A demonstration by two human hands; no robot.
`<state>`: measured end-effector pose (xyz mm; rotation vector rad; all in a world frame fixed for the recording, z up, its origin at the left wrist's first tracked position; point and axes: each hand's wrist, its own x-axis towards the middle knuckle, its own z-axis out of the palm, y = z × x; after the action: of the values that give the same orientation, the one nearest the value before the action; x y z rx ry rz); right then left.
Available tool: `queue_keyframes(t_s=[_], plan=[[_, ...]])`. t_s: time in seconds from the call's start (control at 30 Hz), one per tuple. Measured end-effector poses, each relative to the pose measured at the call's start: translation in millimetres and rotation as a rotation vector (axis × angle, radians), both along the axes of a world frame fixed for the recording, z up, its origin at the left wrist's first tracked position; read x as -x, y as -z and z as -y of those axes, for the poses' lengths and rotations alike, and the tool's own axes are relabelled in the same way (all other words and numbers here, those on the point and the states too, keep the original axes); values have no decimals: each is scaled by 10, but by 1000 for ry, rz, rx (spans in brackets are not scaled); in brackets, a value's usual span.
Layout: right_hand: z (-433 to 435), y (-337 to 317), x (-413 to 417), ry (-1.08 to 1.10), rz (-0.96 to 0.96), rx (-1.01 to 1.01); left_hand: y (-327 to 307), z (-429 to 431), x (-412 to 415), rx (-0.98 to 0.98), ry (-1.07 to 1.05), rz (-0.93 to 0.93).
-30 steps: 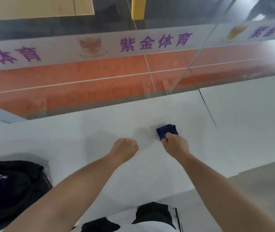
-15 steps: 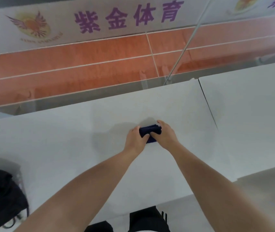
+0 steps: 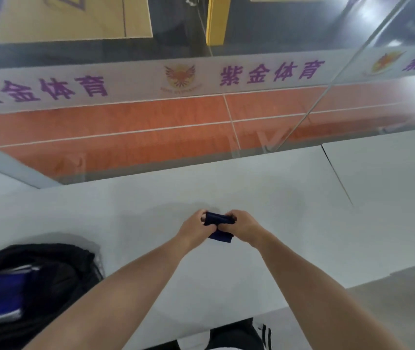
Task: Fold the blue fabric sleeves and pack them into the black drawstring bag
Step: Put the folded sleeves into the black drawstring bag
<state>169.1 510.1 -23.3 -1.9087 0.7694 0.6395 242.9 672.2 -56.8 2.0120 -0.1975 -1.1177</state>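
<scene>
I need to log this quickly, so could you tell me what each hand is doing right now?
Left hand: closed, gripping the left end of the folded blue sleeve.
Right hand: closed, gripping its right end.

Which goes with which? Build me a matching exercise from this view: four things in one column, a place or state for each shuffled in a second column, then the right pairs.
1. blue fabric sleeve
2. black drawstring bag
3. left hand
4. white banner

A. far side, purple lettering
B. grips one end of the sleeve
C. lying at lower left on the table
D. bunched, pinched at both ends

Pairs: 1-D, 2-C, 3-B, 4-A
</scene>
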Motion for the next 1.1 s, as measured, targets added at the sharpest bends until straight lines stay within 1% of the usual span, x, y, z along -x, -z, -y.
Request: queue_keyframes(t_s=[0.07,0.17,0.2,0.27,0.33,0.4,0.47,0.53,0.6,0.63,0.73,0.83,0.93,1.0,1.1], plan=[[-425,-209,-100,22,22,-26,-185,-457,-88,47,-55,-1],[-1016,-435,-302,13,-13,-74,-460,-1108,-233,92,-110,6],[-1289,-525,-411,-21,-18,-89,-554,-1407,-313,101,-124,11],[-1813,-698,-621,-154,-35,-97,-699,-1965,-470,112,-123,36],[-2311,-818,-824,-300,-82,-104,-800,-2493,-627,89,-90,62],[-2772,-876,-1001,-384,-127,-115,-855,-2972,-732,75,-67,77],[-3188,-900,-1139,-397,-126,-101,-901,-3422,-792,27,-88,152],[-3558,-882,-1230,-375,-87,-80,-928,-3864,-811,-62,-161,285],[-3891,-802,-1281,-321,-59,-74,-905,-4293,-793,-135,-230,402],[-4038,-729,-1291,-284,-58,-76,-877,-4489,-770,-181,-227,465],[-4447,-449,-1250,-211,-86,-75,-693,-4939,-611,-331,-90,590],[-4760,-175,-1116,-171,-160,1,-486,-5153,-389,-368,32,577],[-4905,58,-999,-139,-232,94,-279,-5258,-242,-436,223,568],[-4909,195,-985,-135,-233,145,-180,-5304,-201,-497,320,586],[-4899,298,-1023,-212,-192,167,-74,-5371,-177,-566,415,615]])
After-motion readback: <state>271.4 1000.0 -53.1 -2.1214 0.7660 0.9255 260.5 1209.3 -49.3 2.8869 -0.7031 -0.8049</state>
